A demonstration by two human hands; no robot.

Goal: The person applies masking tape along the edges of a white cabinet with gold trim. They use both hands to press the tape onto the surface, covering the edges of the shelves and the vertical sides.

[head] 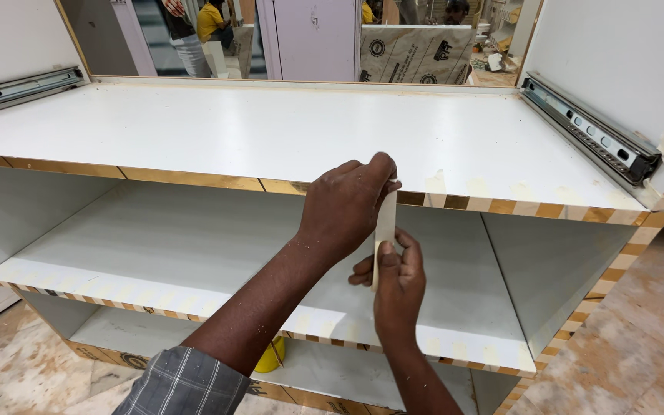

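My left hand (345,206) pinches the upper end of a short cream strip of masking tape (385,224) against the gold-banded front edge (194,178) of the white top shelf (270,127). Just below, my right hand (398,283) grips the strip's lower end, so the tape hangs upright between the two hands. A grey checked sleeve covers my left forearm. Pieces of the same tape sit at intervals along the gold edge to the right of my hands.
A white cabinet with a middle shelf (194,253) and a bottom shelf, both with taped gold edges. Metal drawer slides are on the right wall (589,127) and left wall (17,87). A yellow object (272,356) lies below. People and boards are behind; the floor is marble.
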